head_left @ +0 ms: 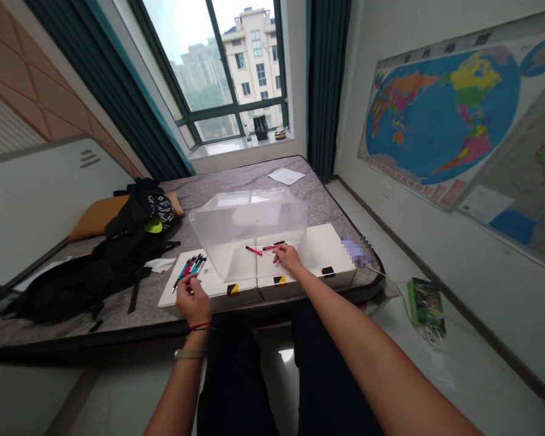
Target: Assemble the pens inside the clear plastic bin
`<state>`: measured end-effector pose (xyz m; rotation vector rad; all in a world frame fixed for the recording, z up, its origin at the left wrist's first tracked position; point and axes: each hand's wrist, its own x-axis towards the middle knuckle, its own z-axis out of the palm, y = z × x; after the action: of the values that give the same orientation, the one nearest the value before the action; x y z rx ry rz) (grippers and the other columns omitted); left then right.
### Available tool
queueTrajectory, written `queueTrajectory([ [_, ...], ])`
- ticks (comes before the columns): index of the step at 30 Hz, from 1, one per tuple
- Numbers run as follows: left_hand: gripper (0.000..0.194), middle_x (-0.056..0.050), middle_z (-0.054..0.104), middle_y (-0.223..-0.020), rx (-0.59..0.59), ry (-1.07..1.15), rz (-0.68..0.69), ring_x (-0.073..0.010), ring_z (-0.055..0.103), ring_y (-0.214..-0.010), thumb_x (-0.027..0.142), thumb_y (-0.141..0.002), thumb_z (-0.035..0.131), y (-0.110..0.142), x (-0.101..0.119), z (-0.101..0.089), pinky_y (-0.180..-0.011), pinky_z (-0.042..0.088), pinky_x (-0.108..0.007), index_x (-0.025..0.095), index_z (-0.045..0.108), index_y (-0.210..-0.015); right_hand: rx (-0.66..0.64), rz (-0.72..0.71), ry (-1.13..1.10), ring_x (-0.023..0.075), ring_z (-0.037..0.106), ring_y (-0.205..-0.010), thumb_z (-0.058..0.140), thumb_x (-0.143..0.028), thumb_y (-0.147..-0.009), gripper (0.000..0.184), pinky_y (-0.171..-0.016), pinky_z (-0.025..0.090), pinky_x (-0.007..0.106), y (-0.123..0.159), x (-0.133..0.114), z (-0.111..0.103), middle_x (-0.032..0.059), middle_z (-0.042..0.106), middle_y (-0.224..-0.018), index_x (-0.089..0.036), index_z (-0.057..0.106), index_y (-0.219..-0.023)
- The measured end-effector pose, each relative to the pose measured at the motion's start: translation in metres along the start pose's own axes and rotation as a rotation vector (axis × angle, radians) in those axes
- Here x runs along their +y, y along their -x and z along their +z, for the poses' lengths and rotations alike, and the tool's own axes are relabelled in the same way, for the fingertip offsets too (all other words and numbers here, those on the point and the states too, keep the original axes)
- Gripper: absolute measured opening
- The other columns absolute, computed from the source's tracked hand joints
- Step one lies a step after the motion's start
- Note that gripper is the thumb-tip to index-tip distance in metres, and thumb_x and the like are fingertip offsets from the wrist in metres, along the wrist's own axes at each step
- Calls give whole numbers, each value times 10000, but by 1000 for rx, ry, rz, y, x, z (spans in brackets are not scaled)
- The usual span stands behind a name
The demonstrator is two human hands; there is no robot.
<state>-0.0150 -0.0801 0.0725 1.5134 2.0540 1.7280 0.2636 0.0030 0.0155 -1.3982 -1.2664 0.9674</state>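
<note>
A translucent plastic bin [249, 227] lies tipped on a white board [327, 251] on the mattress, its mouth facing me. Inside it lie a red pen [254, 250] and a black-and-red pen [273, 246]. My right hand [288, 258] reaches into the bin's mouth, fingers pinched at the tip of the black-and-red pen. My left hand [193, 298] is closed round the ends of a bundle of several coloured pens [191, 267] that fan out on the board left of the bin.
A black backpack [113, 254] and an orange cushion [97, 215] lie on the left of the mattress [236, 178]. A white sheet of paper [286, 175] lies near the window. A green book [426, 304] lies on the floor at right.
</note>
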Motion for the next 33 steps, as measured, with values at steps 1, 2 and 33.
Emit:
queueTrajectory([
  [1,254,-19,594,-851,-47,-96,3,-142,535,-698,328,-872,452,-17,-8,2,-707,458,-278,175,603,-1007,0,1,2,110,542,-501,536,-263,-781,173,-519,405,193,0,0,0,13,667,-563,-155,671,-773],
  [2,240,-27,603,-880,-111,-184,8,-156,554,-733,311,-850,480,-33,-15,5,-742,467,-295,178,604,-1005,3,2,5,111,544,-504,536,-260,-782,172,-521,406,194,0,-1,0,13,668,-564,-155,672,-773],
  [33,241,-136,678,-830,-611,-670,14,-294,620,-861,362,-749,582,-106,-69,45,-769,478,-384,163,690,-832,-5,16,2,114,548,-520,522,-302,-797,221,-521,407,189,2,-5,-3,22,671,-565,-152,683,-777],
])
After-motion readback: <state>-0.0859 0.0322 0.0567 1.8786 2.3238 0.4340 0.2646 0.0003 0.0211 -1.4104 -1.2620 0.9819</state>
